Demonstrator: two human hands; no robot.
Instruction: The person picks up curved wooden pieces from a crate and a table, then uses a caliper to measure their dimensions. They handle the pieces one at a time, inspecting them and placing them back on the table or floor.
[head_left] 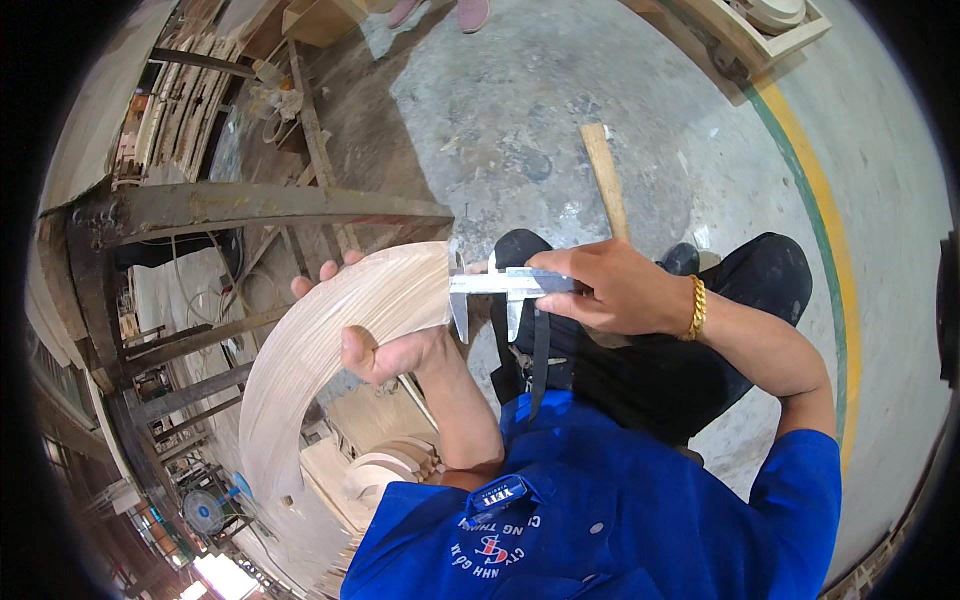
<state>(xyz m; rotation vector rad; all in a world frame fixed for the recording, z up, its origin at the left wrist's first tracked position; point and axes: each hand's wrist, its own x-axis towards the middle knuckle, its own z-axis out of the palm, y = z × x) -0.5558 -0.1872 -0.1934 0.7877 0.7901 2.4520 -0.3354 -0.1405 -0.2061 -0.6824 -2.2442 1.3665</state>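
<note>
My left hand (395, 352) is closed around a curved, pale wooden piece (320, 325), its thumb on the near side and fingertips showing past the far edge. The piece arcs from the middle of the view down to the left. In my right hand (625, 290) is a metal vernier caliper (487, 284), gripped by its bar between thumb and fingers. The caliper lies level, with its jaws pointing toward me. Its left end meets the squared end of the wooden piece; whether the jaws grip the wood, I cannot tell.
A dark metal-framed bench (270, 205) stands at the left. Cut curved wooden pieces (385, 470) are stacked at lower left. Beyond my right hand, a wooden handle (604, 180) shows, its lower end hidden. A wooden crate (785, 40) sits at upper right, and another person's shoes (473, 14) at the top.
</note>
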